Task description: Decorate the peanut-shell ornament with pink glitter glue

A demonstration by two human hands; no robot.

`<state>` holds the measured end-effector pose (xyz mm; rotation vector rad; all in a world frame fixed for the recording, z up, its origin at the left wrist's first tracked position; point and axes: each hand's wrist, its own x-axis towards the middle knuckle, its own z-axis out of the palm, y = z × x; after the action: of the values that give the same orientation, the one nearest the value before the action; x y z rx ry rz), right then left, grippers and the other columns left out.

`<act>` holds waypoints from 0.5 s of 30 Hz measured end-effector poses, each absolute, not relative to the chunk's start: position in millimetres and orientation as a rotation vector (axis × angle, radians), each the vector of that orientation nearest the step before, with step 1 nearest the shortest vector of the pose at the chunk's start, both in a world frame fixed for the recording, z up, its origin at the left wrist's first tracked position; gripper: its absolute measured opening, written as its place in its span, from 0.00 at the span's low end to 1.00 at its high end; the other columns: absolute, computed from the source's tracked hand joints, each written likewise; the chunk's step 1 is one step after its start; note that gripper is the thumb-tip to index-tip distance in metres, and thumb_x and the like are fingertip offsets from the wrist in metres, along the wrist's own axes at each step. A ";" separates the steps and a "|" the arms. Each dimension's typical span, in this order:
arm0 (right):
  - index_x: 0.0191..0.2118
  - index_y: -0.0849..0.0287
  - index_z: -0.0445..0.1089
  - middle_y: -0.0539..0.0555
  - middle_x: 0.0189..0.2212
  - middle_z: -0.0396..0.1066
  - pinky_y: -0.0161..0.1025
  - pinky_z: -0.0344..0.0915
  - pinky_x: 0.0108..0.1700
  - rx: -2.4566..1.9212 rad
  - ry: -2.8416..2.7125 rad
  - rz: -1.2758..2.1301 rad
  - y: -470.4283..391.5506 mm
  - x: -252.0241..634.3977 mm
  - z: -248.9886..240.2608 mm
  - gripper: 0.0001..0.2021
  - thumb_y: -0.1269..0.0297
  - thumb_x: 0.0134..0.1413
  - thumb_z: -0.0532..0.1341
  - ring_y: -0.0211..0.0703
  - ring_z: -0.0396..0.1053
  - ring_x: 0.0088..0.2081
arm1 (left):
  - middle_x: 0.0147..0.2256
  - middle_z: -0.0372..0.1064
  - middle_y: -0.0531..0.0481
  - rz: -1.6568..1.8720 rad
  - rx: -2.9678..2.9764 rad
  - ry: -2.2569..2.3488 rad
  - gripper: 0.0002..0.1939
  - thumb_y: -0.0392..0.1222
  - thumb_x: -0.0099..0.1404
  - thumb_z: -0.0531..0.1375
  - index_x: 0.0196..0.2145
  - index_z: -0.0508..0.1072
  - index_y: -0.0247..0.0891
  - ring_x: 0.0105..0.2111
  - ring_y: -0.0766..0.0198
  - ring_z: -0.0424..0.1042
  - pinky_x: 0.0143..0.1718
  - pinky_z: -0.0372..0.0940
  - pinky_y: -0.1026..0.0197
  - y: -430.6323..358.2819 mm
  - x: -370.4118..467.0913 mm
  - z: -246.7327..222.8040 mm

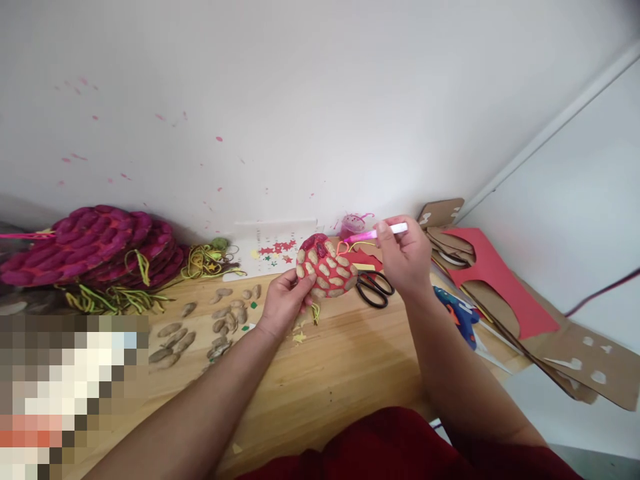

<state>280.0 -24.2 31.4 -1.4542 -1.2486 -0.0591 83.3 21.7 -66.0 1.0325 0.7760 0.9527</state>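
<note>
My left hand (290,297) grips the lower left edge of a red disc covered with peanuts (330,267), thumb on its front. Several peanuts at the disc's top are coloured dark red-purple; the others are plain tan. An orange loop (343,249) sticks out at its upper right. In my right hand (407,257) is a paintbrush (373,235) with a white handle end and pink-stained front part, its tip close to the disc's upper right. Behind the disc stands a small cup of purple-pink paint (353,223). Black-handled scissors (375,290) lie just right of the disc.
Loose peanuts (230,317) lie on the wooden table (320,393) at left. Purple peanut-covered discs (95,243) are stacked farther left beside green string (207,260). Star cutouts (280,250) rest on white paper. Cut red card (500,280), cardboard (590,353) and a blue glue gun (457,317) occupy the right.
</note>
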 end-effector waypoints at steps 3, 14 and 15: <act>0.37 0.54 0.69 0.50 0.30 0.74 0.41 0.67 0.38 -1.471 -1.340 -0.144 -32.1 268.0 25.7 0.09 0.55 0.64 0.61 0.42 0.71 0.32 | 0.16 0.64 0.58 0.955 1.045 0.785 0.20 0.55 0.55 0.72 0.26 0.71 0.37 0.15 0.73 0.58 0.15 0.51 0.69 20.5 82.1 -64.8; 0.35 0.53 0.70 0.52 0.32 0.77 0.46 0.68 0.42 -1.464 -1.524 -0.259 -37.5 260.9 17.8 0.07 0.58 0.63 0.60 0.47 0.74 0.35 | 0.19 0.64 0.58 1.024 1.020 0.758 0.18 0.53 0.53 0.73 0.27 0.75 0.36 0.17 0.74 0.55 0.18 0.51 0.68 19.6 84.9 -64.0; 0.34 0.53 0.70 0.52 0.32 0.77 0.46 0.67 0.42 -1.468 -1.533 -0.268 -37.7 261.1 18.2 0.07 0.59 0.63 0.60 0.46 0.73 0.35 | 0.19 0.63 0.58 1.023 1.041 0.772 0.18 0.53 0.54 0.73 0.26 0.75 0.36 0.17 0.74 0.54 0.18 0.51 0.68 19.4 84.5 -63.6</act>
<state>261.1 -37.7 18.2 -1.4681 -1.5335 -0.2683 84.5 19.4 -63.6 1.0406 0.7716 1.0233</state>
